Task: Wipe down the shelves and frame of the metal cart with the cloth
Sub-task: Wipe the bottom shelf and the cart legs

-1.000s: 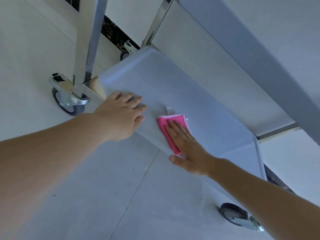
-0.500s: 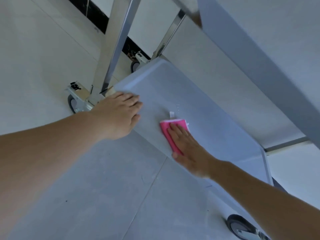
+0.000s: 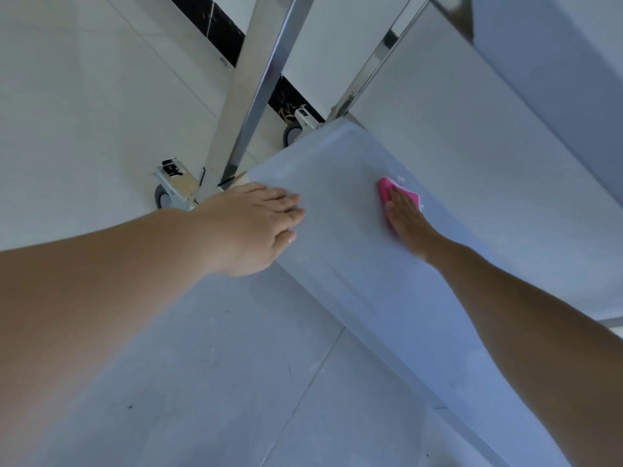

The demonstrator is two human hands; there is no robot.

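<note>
I am pressing the cloth [image 3: 397, 193] flat under my right hand [image 3: 406, 224], fingers straight, on the bottom shelf [image 3: 337, 251] to wipe it. My left hand [image 3: 256, 224] is resting open-fingered on the shelf's near corner, probably steadying the cart.

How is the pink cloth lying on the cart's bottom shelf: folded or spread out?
Folded, it seems: the pink cloth shows as a small wad under the right hand.
</note>
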